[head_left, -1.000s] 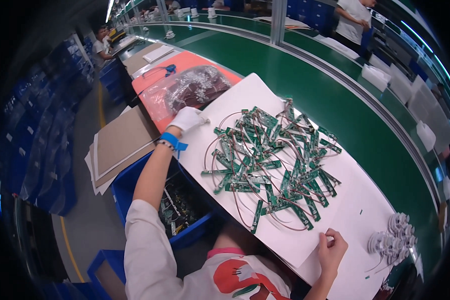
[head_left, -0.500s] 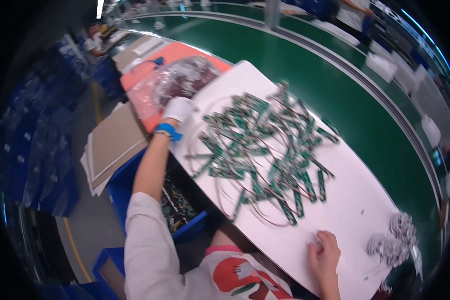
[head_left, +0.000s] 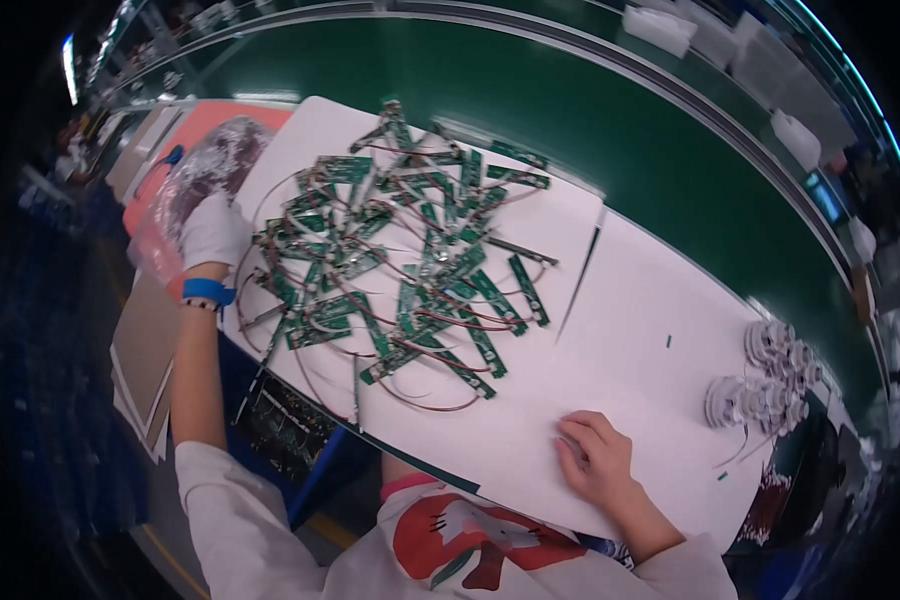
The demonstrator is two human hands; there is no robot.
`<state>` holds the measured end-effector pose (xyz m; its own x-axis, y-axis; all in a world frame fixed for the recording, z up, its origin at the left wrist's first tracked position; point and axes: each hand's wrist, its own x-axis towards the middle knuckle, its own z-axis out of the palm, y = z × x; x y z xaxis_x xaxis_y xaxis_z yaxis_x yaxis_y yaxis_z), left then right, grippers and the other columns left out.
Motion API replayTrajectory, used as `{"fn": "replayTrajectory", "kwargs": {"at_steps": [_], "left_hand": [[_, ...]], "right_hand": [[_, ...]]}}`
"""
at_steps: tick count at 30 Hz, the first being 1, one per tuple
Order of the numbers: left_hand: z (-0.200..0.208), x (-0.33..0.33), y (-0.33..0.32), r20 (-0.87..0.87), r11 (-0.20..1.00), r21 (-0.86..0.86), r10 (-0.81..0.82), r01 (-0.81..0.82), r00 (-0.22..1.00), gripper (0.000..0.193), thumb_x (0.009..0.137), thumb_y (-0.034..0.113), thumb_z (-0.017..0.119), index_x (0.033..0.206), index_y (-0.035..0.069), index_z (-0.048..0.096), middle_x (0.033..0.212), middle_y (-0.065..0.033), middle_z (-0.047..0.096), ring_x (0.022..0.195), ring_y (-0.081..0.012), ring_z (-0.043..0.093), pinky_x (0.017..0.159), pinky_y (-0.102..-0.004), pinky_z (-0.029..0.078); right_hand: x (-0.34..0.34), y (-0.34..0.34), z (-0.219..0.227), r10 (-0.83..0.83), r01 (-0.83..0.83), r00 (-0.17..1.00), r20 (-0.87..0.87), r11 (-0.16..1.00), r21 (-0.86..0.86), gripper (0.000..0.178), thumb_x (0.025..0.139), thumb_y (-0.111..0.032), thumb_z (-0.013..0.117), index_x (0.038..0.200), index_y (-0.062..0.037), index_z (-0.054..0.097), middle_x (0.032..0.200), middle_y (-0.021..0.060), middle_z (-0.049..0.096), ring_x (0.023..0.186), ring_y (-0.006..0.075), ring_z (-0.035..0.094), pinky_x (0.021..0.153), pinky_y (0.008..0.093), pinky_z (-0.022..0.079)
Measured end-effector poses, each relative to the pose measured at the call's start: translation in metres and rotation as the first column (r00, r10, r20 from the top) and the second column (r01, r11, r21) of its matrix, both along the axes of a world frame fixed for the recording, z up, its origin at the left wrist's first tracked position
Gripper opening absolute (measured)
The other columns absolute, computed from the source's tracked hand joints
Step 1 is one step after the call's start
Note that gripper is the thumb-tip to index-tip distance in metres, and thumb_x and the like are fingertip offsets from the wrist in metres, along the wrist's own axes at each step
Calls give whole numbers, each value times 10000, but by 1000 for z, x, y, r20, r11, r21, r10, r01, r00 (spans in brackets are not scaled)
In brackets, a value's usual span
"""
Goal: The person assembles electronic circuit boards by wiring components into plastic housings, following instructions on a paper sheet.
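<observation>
Circuit boards point(head_left: 460, 266), green, wired: heaped on our white worktop point(head_left: 660, 400). Blue bin point(head_left: 332, 468), below: we see boards and wires inside. Clear bag point(head_left: 220, 155): dark reddish contents, beside our gloved left hand point(head_left: 215, 232), grip undeterminable. Right hand point(head_left: 600, 460): released, fingers loosely bent.

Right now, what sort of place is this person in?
Probably an electronics assembly workshop: wired green circuit boards lie heaped on a white surface, with a long green counter alongside and a blue bin below.
</observation>
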<state>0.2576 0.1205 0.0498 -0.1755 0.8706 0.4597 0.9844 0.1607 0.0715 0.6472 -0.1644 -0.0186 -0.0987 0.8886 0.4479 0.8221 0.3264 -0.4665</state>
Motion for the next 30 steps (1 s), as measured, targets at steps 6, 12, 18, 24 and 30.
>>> {"fn": "replayTrajectory", "kwargs": {"at_steps": [6, 12, 18, 24, 30], "left_hand": [[83, 94, -16, -74, 906, 80, -412, 417, 908, 334, 804, 295, 496, 954, 2, 555, 864, -201, 582, 811, -345, 561, 705, -417, 435], [104, 210, -8, -75, 591, -87, -806, 802, 587, 444, 793, 375, 503, 1053, 18, 543, 932, -191, 583, 867, -325, 553, 785, -364, 427], [45, 228, 79, -232, 816, -225, -575, 532, 784, 529, 782, 473, 457, 1077, 40, 524, 1140, -133, 490, 1112, -281, 401, 875, -392, 378], [10, 148, 115, 55, 833, -276, -484, 479, 873, 552, 808, 565, 332, 1172, 180, 486, 1155, -160, 476, 1069, -326, 438, 917, -384, 342], [-25, 108, 130, -558, 749, -365, -652, 554, 514, 398, 853, 216, 353, 1251, 219, 361, 1221, -192, 402, 1087, -366, 398, 885, -393, 373]], "right_hand": [[6, 4, 1, 2, -2, 1000, 2, 999, 42, 176, 657, -56, 627, 828, -57, 585, 843, 46, 565, 588, 163, 562, 483, 253, 449], [6, 5, 0, 1, -1, 1000, -9, 999, 35, 144, 663, -62, 626, 801, -69, 585, 837, 39, 563, 604, 156, 565, 484, 248, 448], [13, -2, -3, 65, -65, 998, -6, 997, 35, 128, 664, -67, 626, 786, -72, 590, 831, 33, 566, 623, 160, 574, 498, 255, 458], [20, -1, -4, 28, -29, 1000, 12, 999, 34, 118, 654, -73, 636, 762, -76, 589, 835, 25, 553, 604, 160, 569, 486, 254, 451], [27, -4, 0, 50, -50, 998, -43, 999, 8, 118, 654, -68, 628, 761, -68, 577, 822, 26, 535, 582, 164, 558, 471, 260, 437]]}}
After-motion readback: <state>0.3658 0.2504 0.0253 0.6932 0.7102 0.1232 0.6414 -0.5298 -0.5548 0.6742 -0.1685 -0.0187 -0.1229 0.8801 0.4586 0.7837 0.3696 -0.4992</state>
